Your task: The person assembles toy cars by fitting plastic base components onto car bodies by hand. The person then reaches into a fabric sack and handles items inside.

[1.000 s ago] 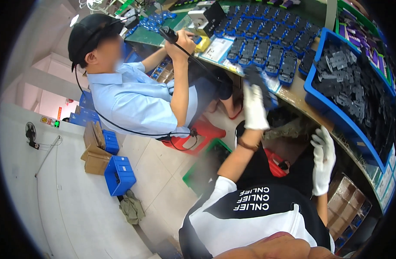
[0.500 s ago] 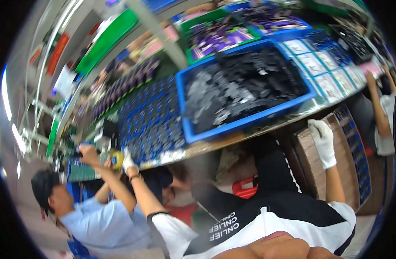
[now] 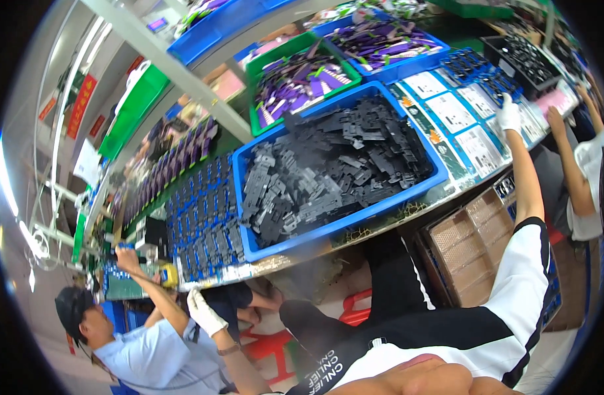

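Note:
My left hand (image 3: 206, 313), in a white glove, hangs just off the bench's front edge at the left. Its fingers bend loosely with a small gap between them, and nothing shows in them. Far to the right, my white-gloved right hand (image 3: 510, 115) reaches over the bench with fingers stretched toward a group of blue-and-black parts (image 3: 497, 85); whether it touches them I cannot tell. Below that hand lie white printed sheets in blue frames (image 3: 476, 146). A large blue bin (image 3: 338, 232) full of loose black plastic parts (image 3: 361, 141) stands between my hands.
Rows of black parts on blue holders (image 3: 206, 214) fill the bench left of the bin. Behind stand a green bin (image 3: 254, 79) and another blue bin (image 3: 407, 60) with purple parts. A cardboard box (image 3: 463, 240) sits below the bench. Co-workers (image 3: 144, 342) work on both sides.
My right hand has risen from above the cardboard box onto the bench's far right, by the blue-and-black parts. My left hand has dropped back from the bench edge. The view has shifted.

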Motion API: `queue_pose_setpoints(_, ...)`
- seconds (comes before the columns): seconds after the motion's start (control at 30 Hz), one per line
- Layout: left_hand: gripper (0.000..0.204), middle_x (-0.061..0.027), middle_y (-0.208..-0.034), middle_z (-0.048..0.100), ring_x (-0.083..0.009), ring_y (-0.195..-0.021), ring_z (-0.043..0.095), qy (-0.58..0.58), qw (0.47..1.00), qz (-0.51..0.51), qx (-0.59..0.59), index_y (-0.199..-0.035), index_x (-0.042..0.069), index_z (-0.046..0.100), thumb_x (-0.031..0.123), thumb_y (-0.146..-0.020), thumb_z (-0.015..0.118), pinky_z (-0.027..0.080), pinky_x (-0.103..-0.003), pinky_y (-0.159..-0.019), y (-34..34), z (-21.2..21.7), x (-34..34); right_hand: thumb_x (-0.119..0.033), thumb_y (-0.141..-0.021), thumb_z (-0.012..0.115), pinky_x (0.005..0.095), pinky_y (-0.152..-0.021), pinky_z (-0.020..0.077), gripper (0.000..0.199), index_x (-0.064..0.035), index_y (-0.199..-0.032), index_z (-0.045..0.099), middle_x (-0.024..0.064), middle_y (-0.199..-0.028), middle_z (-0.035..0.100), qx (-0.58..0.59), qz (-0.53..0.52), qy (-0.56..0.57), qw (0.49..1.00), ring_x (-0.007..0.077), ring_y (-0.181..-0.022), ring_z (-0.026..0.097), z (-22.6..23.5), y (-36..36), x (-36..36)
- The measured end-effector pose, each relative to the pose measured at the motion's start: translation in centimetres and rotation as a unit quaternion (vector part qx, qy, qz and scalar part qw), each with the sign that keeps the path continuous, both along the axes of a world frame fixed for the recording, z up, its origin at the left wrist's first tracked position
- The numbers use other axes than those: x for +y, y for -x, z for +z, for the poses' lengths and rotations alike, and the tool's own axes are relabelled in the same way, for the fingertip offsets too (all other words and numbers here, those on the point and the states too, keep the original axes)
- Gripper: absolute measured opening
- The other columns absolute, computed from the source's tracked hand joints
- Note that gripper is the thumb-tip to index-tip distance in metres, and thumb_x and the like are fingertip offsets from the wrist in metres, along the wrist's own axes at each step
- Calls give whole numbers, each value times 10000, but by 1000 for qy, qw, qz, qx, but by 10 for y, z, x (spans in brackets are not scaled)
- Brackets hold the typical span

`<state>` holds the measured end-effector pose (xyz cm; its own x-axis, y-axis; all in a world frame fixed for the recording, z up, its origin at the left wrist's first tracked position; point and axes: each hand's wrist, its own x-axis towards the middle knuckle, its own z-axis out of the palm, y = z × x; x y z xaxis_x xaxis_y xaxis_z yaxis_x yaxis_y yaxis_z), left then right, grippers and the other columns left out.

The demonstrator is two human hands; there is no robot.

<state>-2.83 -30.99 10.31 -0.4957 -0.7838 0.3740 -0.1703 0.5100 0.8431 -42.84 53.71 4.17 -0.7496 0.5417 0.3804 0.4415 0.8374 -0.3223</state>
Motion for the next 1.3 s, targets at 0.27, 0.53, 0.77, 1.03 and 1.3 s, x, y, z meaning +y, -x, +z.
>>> queue_pose_setpoints(0.27, 217, -119, -1046, 646, -190, -992, 609, -206, 956, -179, 110, -1094, -8, 601, 99, -908, 566, 489, -280, -860, 7, 22, 118, -325, -898, 531, 472, -791, 473, 317, -66, -1059, 620, 238, -1000, 631, 15, 72, -85, 994, 411, -945, 601, -31, 31, 93)
queue_pose_setpoints(0.53, 621, -161, -1340, 444, -327, -1221, 465, -571, 626, -508, 155, -1399, 78, 313, 235, -879, 615, 373, -452, -1053, 88, 28, 294, -131, -907, 586, 341, -662, 473, 156, -10, -1003, 606, 131, -847, 644, 98, 340, 152, 923, 268, -738, 620, 126, -147, -176)
queue_pose_setpoints(0.77, 553, -103, -1304, 485, -307, -1236, 439, -676, 547, -416, 265, -1378, 193, 373, 348, -899, 602, 327, -492, -1067, 118, 28, 344, -89, -784, 657, 386, -623, 485, 148, -53, -925, 628, 143, -772, 612, -41, 671, 95, 734, 327, -694, 599, 155, -251, -340)
queue_pose_setpoints(1.03, 465, -96, -1231, 531, -276, -1155, 512, -713, 537, -324, 314, -1314, 141, 470, 317, -904, 600, 406, -531, -1011, 72, 8, 263, -164, -787, 641, 407, -828, 486, 461, -78, -1211, 481, 183, -1167, 534, 209, 642, -198, 710, 363, -1025, 551, 155, -129, -441)
queue_pose_setpoints(1.3, 506, -74, -1240, 550, -259, -1204, 500, -717, 512, -347, 321, -1323, 151, 457, 203, -867, 672, 412, -458, -1028, 25, 3, 226, -208, -907, 612, 279, -772, 502, 262, -24, -1093, 629, 71, -935, 670, 252, 687, 197, 653, 175, -867, 636, 157, -61, -437)
